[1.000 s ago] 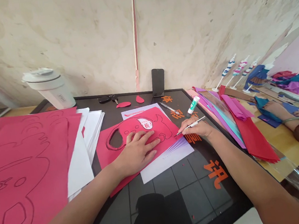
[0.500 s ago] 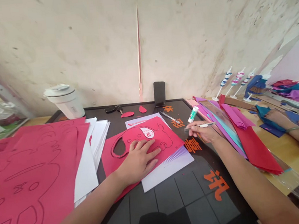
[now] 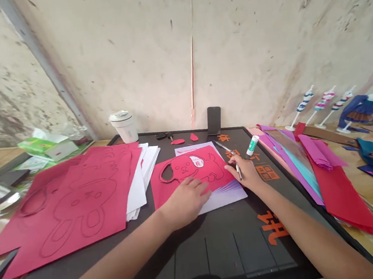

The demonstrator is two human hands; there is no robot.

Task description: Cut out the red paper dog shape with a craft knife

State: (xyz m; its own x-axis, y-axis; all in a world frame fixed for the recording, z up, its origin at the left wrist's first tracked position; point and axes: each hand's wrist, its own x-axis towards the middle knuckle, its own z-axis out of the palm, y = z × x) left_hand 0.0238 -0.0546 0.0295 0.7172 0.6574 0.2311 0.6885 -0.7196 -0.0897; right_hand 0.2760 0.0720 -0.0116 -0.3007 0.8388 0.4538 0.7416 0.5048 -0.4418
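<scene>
A red paper sheet point(image 3: 175, 163) bears a dog drawing in dark outline. The dog's ear is cut out as a hole, and a white oval with print shows at another opening. Beneath the sheet lies a white and lilac booklet point(image 3: 224, 197). My left hand point(image 3: 188, 199) rests open over the red sheet's lower edge, fingers slightly bent. At the sheet's right edge, my right hand point(image 3: 245, 171) is closed round a slim pen-shaped craft knife point(image 3: 238, 170), held steeply; its tip is hard to make out. A pen point(image 3: 223, 146) lies just beyond that hand.
Large red sheets with drawn outlines point(image 3: 80, 204) and white papers point(image 3: 138, 189) lie left. Behind stand a white cup point(image 3: 125, 127) and a phone point(image 3: 214, 120), near keys point(image 3: 164, 136) and red scraps point(image 3: 178, 141). A glue stick point(image 3: 252, 145) stands right, before coloured papers point(image 3: 338, 190).
The view has swung left. My right hand has come in to the red sheet's edge, turning the craft knife from level to steep. My left hand has slid toward the sheet's lower edge.
</scene>
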